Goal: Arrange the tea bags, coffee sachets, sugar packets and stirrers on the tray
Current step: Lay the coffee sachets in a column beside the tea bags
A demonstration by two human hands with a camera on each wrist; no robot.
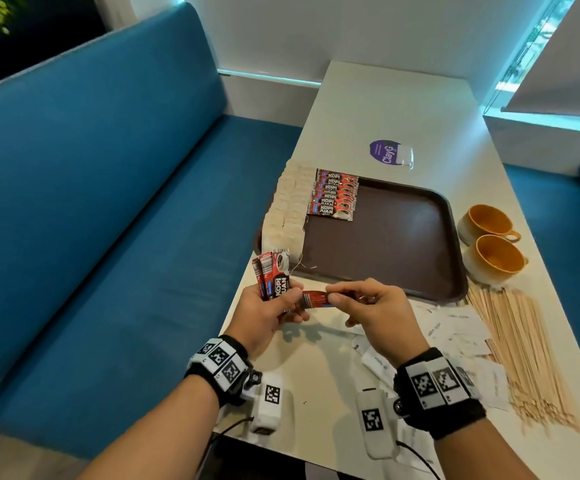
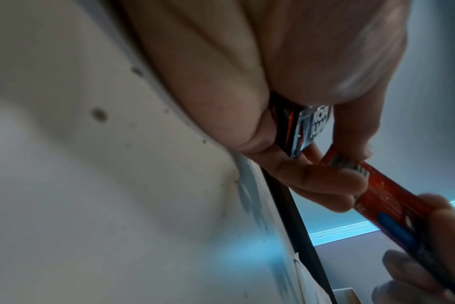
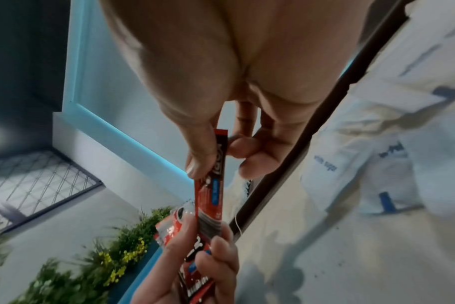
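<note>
The left hand [image 1: 264, 311] grips a fan of coffee sachets [image 1: 274, 275] above the tabletop [image 1: 319, 368] while the right hand [image 1: 373, 308] pinches one sachet [image 1: 314, 300] between closed fingers [image 3: 198, 162], probably to add it to the row of coffee sachets [image 1: 335, 195] on the tray [image 1: 395, 237].

A blue bench [image 1: 108, 209] fills nine o'clock, its backrest rising toward eleven. The pale counter [image 1: 378, 109] runs to twelve, meeting a white wall [image 1: 350, 26]. At two, a roller blind [image 1: 565, 64] covers a window glowing cyan.
</note>
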